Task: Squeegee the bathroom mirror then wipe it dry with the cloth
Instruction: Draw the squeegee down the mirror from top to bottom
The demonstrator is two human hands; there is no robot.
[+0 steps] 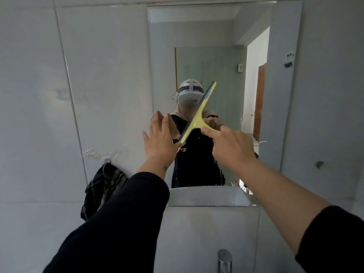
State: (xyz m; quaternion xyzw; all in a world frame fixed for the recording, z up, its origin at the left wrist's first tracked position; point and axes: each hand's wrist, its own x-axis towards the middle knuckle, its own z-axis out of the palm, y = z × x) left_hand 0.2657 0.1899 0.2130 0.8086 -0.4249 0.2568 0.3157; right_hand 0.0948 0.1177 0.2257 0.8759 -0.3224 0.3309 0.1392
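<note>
The rectangular mirror (220, 36) hangs on the tiled wall ahead. A yellow squeegee (199, 115) lies against the glass, its blade tilted from lower left to upper right. My right hand (230, 144) grips its handle. My left hand (160, 136) is flat with fingers spread, near the mirror's left edge, beside the blade's lower end. A dark checked cloth (102, 190) hangs from a hook on the wall, left of the mirror and below my left hand.
White wall tiles (59, 95) surround the mirror. A chrome tap (224, 260) rises at the bottom centre. A small round sticker (289, 59) sits on the mirror's right side. The glass reflects a person, a doorway and a white basin edge.
</note>
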